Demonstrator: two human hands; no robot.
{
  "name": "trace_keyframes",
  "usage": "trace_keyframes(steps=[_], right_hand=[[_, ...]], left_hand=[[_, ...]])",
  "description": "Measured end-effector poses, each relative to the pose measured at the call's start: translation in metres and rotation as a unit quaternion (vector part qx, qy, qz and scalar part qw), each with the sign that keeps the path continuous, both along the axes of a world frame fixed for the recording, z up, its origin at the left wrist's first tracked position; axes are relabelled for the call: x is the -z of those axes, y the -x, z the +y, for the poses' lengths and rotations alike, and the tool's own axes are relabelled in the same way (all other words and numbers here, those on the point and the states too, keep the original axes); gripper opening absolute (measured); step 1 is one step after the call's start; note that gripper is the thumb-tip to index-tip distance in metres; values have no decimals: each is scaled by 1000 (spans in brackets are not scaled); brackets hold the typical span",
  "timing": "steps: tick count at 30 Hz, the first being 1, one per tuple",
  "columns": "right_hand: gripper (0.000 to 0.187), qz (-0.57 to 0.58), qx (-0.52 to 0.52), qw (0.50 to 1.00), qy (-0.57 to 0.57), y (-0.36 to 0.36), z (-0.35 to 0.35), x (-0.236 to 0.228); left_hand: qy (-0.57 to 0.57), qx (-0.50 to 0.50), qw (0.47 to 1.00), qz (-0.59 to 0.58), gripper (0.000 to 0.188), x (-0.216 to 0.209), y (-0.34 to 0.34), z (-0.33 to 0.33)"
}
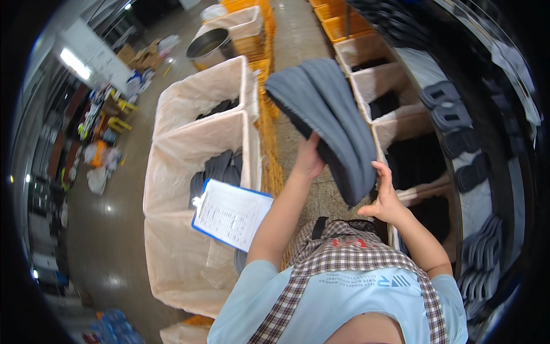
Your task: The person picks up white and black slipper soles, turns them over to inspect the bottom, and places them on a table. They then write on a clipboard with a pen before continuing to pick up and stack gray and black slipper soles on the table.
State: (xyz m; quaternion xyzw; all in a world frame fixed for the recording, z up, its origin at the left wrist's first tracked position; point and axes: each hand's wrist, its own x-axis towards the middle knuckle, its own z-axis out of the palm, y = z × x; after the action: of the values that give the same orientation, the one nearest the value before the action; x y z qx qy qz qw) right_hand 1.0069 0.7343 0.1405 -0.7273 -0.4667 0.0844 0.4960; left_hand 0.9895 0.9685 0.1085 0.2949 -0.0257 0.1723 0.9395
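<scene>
A stack of long grey padded fabric pieces is raised in front of me, tilted, its wide end away from me and its narrow end toward my apron. My left hand is closed on its left edge, with the fingers hidden beneath. At the narrow end's right side, my right hand has its thumb and fingers spread; I cannot tell whether the fingertips touch the stack. Left of my left forearm, a blue clipboard with a white sheet rests over a lined bin that holds more grey pieces.
Another lined bin stands farther left, with a metal drum beyond it. Lined bins with dark pieces run along my right. Beside them a shelf carries grey and black pieces. Orange crates stand ahead.
</scene>
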Motion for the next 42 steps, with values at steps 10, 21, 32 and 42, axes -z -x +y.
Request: trace_keyframes(steps=[10, 21, 32, 42], right_hand=[[86, 360, 68, 924, -110, -18, 18, -48], [95, 494, 125, 855, -96, -18, 15, -57], [81, 595, 132, 787, -90, -33, 12, -33], [86, 517, 73, 850, -71, -34, -8, -50]], left_hand=[[-6, 126, 990, 68, 56, 6, -2, -29], [-5, 212, 969, 127, 50, 22, -7, -58], [76, 234, 945, 217, 44, 42, -8, -68], [-33, 183, 971, 152, 42, 17, -7, -57]])
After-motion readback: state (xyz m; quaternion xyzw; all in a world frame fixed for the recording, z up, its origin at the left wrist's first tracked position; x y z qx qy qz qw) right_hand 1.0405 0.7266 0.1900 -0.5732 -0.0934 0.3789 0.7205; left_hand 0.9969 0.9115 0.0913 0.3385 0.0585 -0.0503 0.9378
